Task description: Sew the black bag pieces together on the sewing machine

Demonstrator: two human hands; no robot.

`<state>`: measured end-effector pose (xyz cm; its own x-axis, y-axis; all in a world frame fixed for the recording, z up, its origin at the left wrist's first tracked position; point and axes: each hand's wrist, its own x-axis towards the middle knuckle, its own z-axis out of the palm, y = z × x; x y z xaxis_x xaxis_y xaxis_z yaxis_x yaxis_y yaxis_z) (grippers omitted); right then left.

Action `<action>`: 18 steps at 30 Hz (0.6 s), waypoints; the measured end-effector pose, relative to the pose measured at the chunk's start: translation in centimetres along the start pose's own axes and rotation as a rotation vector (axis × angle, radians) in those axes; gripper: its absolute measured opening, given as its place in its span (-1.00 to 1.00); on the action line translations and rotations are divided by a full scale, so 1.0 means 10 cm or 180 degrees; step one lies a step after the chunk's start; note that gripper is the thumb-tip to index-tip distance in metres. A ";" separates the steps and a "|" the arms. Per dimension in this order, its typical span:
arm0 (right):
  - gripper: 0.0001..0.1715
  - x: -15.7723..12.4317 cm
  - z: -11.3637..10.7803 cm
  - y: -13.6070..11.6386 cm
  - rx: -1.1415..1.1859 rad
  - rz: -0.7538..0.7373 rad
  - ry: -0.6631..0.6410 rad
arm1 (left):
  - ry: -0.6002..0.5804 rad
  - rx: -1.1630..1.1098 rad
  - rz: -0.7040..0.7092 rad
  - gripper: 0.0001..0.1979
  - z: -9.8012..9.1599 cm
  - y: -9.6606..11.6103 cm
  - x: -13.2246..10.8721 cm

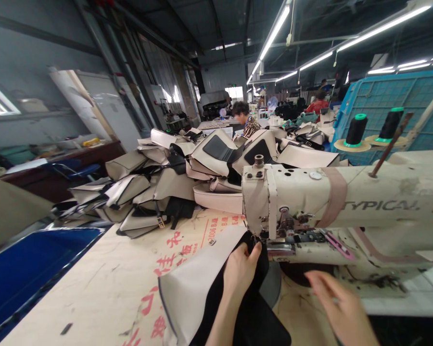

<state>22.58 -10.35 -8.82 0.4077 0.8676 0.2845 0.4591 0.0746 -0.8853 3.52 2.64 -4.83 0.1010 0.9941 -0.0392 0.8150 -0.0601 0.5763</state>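
Note:
A beige bag (191,283) with a black inside lies under the head of a sewing machine (260,202), its upper edge at the needle area. My left hand (240,269) is closed on the bag's black edge, with the thumb and fingers close to the needle. The needle tip itself is hard to make out. To the right, my right hand (341,300) hovers apart from the bag, below the machine's arm. Its fingers are stretched out, slightly blurred, and hold nothing visible. A small metal fitting (212,242) shows on the bag's beige face.
Several beige bags (159,187) are heaped on the wooden table (104,283) behind and left of the machine. A blue-lined bin (32,274) stands at the left edge. Black thread spools (356,130) rise behind the machine. Another person (250,126) sits beyond the heap.

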 end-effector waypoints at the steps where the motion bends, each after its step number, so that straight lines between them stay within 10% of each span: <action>1: -0.61 0.02 0.29 -0.10 0.0396 0.0303 -0.0382 | 0.0013 -0.0004 0.0010 -0.55 0.00 0.00 0.00; 6: -0.54 0.22 1.09 -0.28 0.1258 0.0775 -0.0624 | 0.0015 -0.0064 0.0095 -0.56 0.02 -0.03 0.02; 18: -0.55 0.24 1.28 -0.36 0.1708 0.1600 -0.0082 | -0.0092 -0.0127 0.0220 -0.57 0.05 -0.11 0.23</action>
<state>11.79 -2.20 -9.62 0.4456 0.8712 -0.2061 -0.2307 -0.1107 -0.9667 3.12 4.93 -6.02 0.1733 0.9846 -0.0215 0.7822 -0.1243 0.6105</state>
